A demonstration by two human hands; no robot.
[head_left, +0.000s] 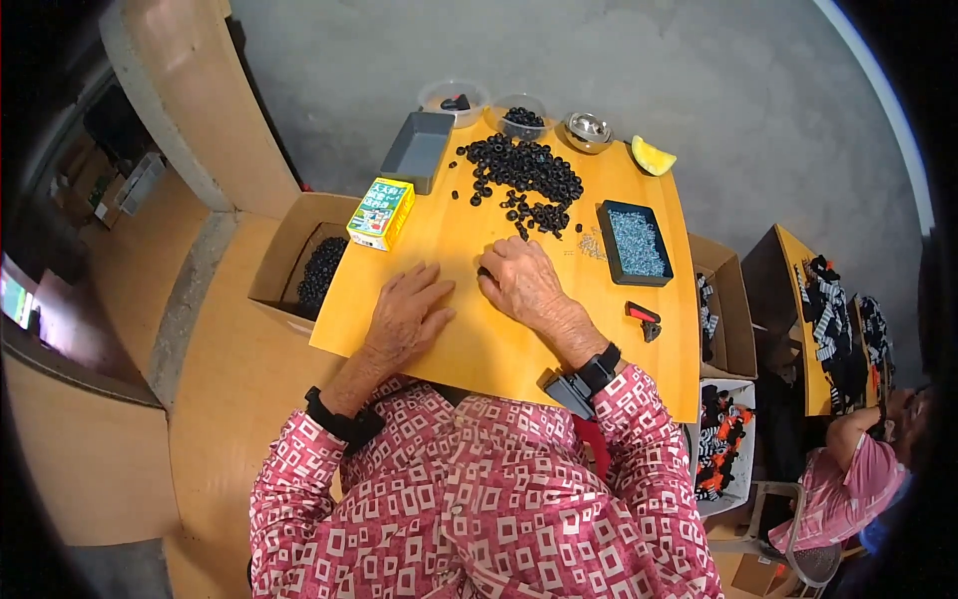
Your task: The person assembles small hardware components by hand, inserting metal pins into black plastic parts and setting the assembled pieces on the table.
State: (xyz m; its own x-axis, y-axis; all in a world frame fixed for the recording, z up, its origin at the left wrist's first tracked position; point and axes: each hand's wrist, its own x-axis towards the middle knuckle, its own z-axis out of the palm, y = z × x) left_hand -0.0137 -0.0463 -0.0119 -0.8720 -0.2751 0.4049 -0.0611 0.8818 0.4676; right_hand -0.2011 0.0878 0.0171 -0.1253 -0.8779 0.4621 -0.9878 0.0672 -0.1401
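My left hand (404, 314) lies on the yellow tabletop (454, 354) with its fingers stretched out and nothing in them. My right hand (526, 283) is curled on the table, closed on a small black ring-like part (484, 272) that shows between thumb and fingers. Beyond it spreads a heap of small black ring-shaped parts (524, 168). Close to the right hand lies a scatter of tiny clear or silvery pieces (591, 244). A black tray (607, 262) full of small bluish-grey pieces stands to its right. Nearer me lies a red and black hand tool (644, 314).
At the back are a grey tray (389, 160), plastic tubs (449, 112), a metal bowl (587, 145) and a yellow wedge-shaped piece (653, 157). A yellow-green box (381, 214) stands left, above a carton (289, 240) of black parts. Bins (738, 499) and a seated person (848, 479) are right.
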